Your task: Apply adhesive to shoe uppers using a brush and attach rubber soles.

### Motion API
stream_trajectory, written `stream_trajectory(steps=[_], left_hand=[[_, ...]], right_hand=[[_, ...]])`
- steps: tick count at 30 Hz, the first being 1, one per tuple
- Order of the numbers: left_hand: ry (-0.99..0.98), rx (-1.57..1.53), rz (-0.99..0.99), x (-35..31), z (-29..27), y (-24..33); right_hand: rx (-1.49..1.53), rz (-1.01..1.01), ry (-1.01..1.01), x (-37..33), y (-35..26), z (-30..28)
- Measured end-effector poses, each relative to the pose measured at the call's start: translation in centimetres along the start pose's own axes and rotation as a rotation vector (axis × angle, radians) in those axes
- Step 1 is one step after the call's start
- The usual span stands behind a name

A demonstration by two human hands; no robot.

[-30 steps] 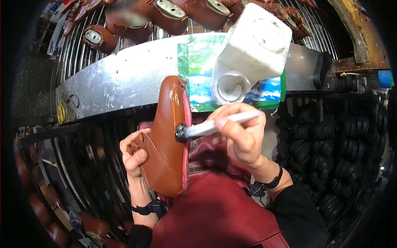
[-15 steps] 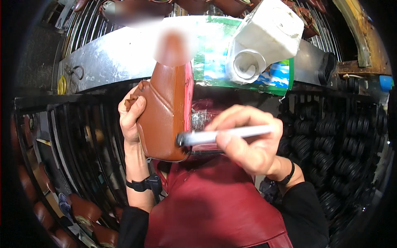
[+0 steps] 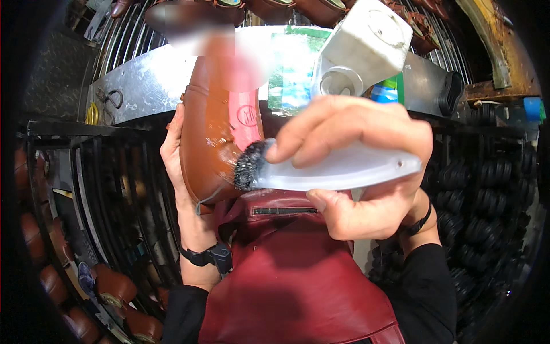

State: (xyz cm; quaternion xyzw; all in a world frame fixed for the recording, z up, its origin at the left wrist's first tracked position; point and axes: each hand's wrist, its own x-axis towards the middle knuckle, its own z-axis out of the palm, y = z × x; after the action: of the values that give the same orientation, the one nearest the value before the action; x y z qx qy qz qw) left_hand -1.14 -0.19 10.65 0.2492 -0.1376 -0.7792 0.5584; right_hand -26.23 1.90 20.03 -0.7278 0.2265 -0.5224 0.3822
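A brown leather shoe upper (image 3: 209,143) stands tilted in front of me, its pink underside (image 3: 245,112) partly turned toward the right. My left hand (image 3: 175,152) grips it from the left side, most of the fingers hidden behind the leather. In my right hand (image 3: 366,149) is a white-handled brush (image 3: 344,169), pinched between thumb and fingers. The brush's dark, wet-looking bristles (image 3: 247,167) touch the lower right edge of the shoe, where the leather looks glossy. The shoe's far end is blurred.
A metal bench (image 3: 137,86) lies ahead, with a cut-open white plastic jug (image 3: 366,49) on a green-edged sheet. More brown shoes (image 3: 321,10) line a rack behind. Black soles (image 3: 487,200) are stacked at right; scissors (image 3: 112,98) lie at left.
The shoe has rolled so more of its pink underside shows. My right hand has risen slightly and turned the brush, whose bristles now meet the edge higher up.
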Motion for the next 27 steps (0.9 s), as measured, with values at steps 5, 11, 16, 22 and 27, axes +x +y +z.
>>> stream_trajectory(steps=[5, 11, 16, 22, 27], left_hand=[[0.085, 0.764, 0.233, -1.3, -0.3, -2.8], [0.167, 1.668, 0.650, -2.9, 1.0, -4.0], [0.220, 0.649, 0.320, -1.4, -1.6, -3.8], [0.316, 0.277, 0.383, 4.2, -3.1, 1.5], [0.448, 0.939, 0.837, 13.7, -3.1, 14.9]], right_hand=[[0.110, 0.035, -0.073, 2.0, 0.2, -1.8], [0.203, 0.082, -0.146, 5.2, 2.5, -3.8], [0.291, 0.307, 0.146, 4.9, 9.6, -5.7], [0.670, 0.702, 0.731, -0.5, 9.3, 3.7], [0.674, 0.670, 0.996, -0.4, 9.3, 3.2]])
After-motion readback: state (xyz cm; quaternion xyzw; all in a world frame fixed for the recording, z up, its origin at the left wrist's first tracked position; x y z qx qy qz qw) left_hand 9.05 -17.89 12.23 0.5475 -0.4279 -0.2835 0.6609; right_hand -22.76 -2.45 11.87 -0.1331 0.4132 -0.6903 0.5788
